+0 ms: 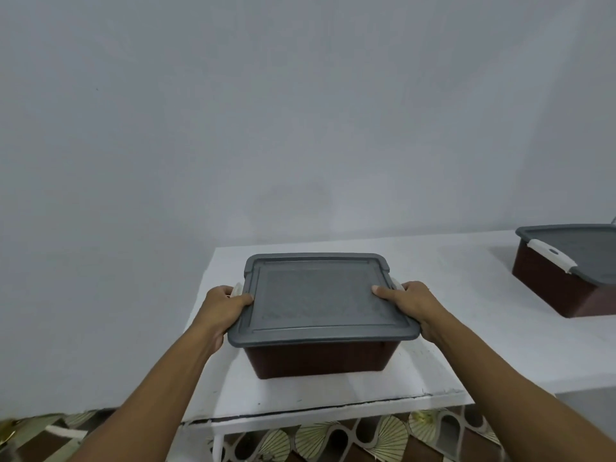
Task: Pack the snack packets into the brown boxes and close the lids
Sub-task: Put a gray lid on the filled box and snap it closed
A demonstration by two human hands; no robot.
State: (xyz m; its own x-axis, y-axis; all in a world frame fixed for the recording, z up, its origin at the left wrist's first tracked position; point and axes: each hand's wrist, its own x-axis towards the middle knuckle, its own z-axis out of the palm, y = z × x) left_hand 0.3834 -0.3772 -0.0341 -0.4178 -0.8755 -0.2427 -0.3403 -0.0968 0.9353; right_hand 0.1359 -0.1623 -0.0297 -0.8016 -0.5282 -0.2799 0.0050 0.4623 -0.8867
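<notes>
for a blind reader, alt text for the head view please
The left hand and right hand grip the sides of a brown box, thumbs on its grey lid, on a white table. A second lidded brown box stands apart at far right.

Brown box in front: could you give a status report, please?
Left hand, right hand gripping near box sides, thumbs on lid. Second box lidded, far right. Nothing blocking.

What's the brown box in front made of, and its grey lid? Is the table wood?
The brown box looks like smooth moulded plastic, with rounded corners. Its grey lid seems plastic too: matt, grainy middle, raised rim. The table is painted white, chipped at the edge; what's underneath I cannot tell.
</notes>
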